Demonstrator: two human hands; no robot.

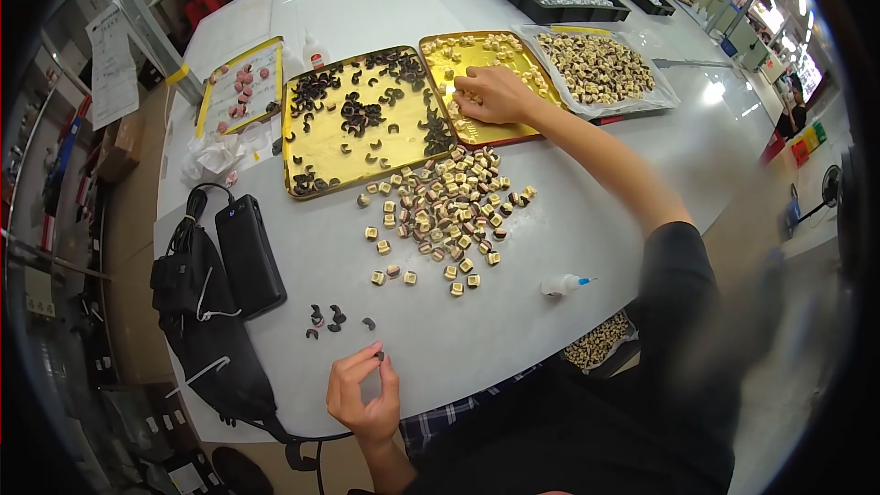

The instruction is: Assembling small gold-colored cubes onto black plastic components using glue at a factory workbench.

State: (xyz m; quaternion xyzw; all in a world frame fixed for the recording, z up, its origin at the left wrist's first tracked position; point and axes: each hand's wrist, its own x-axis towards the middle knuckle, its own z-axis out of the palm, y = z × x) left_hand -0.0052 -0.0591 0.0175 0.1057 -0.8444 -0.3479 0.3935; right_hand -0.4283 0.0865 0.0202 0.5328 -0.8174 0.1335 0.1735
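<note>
Head view: left hand (365, 394) sits near the bench's (477, 321) near edge, its grip pinched together on a small dark piece (379, 356). A few more dark curved pieces (328, 318) lie just beyond it. Right hand (495, 94) reaches far into the right gold tray (438, 44), fingers curled among pale beads; what they clamp, cannot tell. Pile of tan beads (445, 211) mid-bench. Open bench surface between the pile and the near edge; glue bottle (561, 285) to the right.
</note>
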